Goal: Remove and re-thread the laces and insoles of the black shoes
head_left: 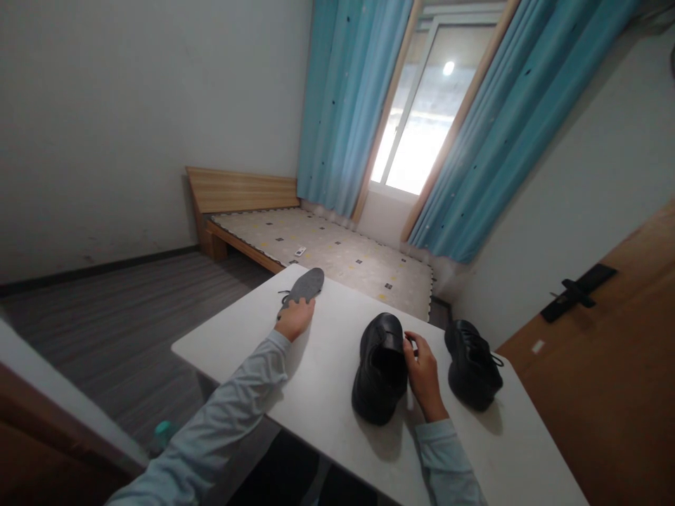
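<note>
My left hand (296, 319) is closed on the near end of a grey insole (309, 283) at the far left part of the white table (321, 372). A dark lace loop shows beside the insole's left edge. Near the table's middle stands a black shoe (377, 372), its opening facing me. My right hand (420, 362) touches that shoe's right side with bent fingers; its fingertips seem to pinch something at the shoe's edge, too small to make out. A second black shoe (473, 369), with laces, stands farther right on the table.
Beyond the table is a low bed (342, 246) with a patterned mattress and a small white object (300, 251) on it. Blue curtains (353, 105) flank a window. A wooden door (606, 365) with a black handle is at the right. A green-topped item (164, 430) stands lower left.
</note>
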